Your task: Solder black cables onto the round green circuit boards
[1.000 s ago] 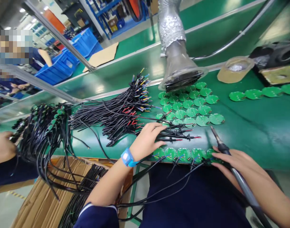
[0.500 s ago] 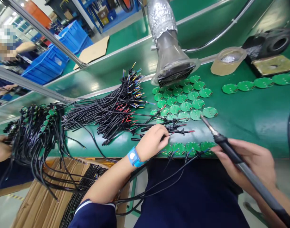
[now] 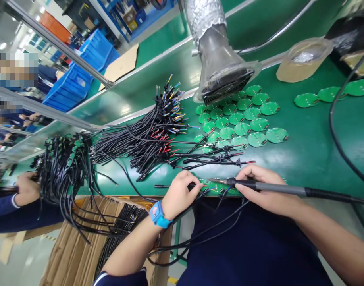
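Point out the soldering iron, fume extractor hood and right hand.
soldering iron [image 3: 277,188], head view, grey handle
fume extractor hood [image 3: 220,67], head view, funnel body
right hand [image 3: 268,200], head view, back of hand

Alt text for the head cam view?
A person's right hand holds a soldering iron, tip at a row of green circuit boards along the edge of the green bench, beside the left hand in a blue wrist strap. Black wire bundles and more boards lie on it under a fume extractor nozzle.

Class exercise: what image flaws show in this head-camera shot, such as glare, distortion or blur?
Head view: glare streaks the green upper shelf; the wide lens bends the metal rail; a pixelated patch hides part of the left edge; the soldering iron looks sharp.
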Demonstrator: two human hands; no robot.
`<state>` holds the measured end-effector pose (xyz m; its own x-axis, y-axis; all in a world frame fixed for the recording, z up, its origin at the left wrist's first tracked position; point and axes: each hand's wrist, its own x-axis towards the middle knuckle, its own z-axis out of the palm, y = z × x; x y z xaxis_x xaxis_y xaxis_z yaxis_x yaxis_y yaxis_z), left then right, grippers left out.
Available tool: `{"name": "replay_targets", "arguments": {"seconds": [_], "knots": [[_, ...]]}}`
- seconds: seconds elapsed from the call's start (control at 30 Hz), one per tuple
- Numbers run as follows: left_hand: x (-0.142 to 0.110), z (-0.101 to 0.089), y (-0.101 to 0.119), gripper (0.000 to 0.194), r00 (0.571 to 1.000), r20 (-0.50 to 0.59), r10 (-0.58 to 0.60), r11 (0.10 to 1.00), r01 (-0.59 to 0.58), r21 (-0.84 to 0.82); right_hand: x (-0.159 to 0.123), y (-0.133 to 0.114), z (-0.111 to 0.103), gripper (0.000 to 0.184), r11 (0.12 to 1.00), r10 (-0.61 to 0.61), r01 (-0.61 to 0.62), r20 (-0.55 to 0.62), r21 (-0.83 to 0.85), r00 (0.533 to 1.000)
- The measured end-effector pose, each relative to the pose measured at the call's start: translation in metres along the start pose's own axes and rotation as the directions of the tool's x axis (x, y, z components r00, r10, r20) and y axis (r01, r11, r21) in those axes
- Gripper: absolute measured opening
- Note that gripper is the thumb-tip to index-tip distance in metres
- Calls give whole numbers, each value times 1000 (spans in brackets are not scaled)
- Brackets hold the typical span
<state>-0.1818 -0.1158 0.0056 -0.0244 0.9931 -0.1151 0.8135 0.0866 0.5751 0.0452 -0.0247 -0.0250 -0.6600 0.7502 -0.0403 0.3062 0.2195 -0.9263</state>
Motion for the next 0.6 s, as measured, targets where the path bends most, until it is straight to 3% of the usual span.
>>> {"name": "replay_targets", "arguments": {"seconds": [0.23, 0.6], "knots": [[3, 2, -4, 13, 1000, 10, -11, 999, 12, -33, 2, 0, 0, 13, 995, -16, 20, 35, -101, 999], [2, 2, -6, 13, 1000, 28, -12, 998, 14, -66, 1, 1, 0, 15, 993, 43, -35, 70, -115, 997]]}}
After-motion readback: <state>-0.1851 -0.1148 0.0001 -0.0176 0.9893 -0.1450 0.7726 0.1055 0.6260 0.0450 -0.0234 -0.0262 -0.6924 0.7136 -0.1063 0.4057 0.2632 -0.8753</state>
